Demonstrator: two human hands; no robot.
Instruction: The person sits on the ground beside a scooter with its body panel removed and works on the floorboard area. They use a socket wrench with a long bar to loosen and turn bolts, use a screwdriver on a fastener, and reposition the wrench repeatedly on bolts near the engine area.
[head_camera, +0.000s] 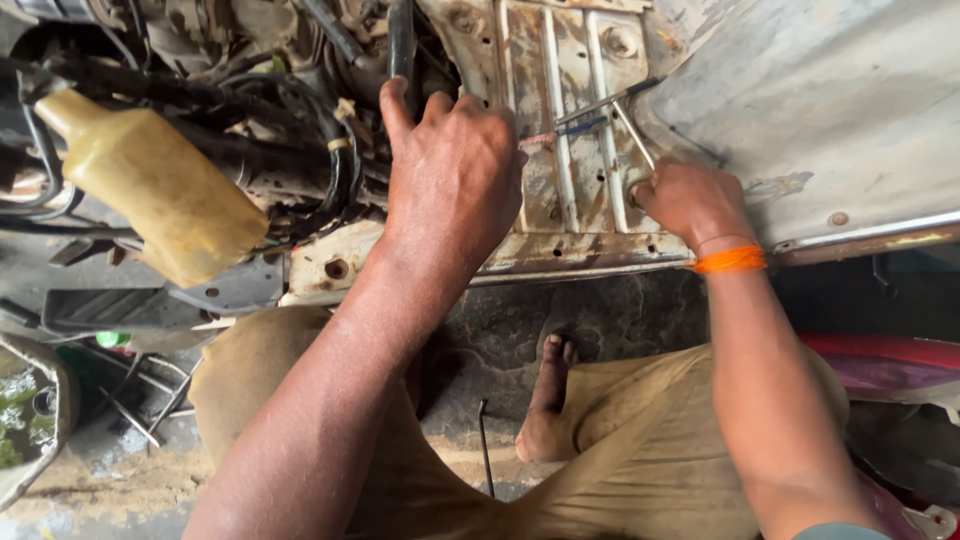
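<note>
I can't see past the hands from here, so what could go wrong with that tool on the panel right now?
The right hand grips a thin metal tool low down; it could slip off the ribbed metal panel. The left hand rests close beside the tool and might be struck. A bare foot sits below, exposed to anything dropped.
</note>
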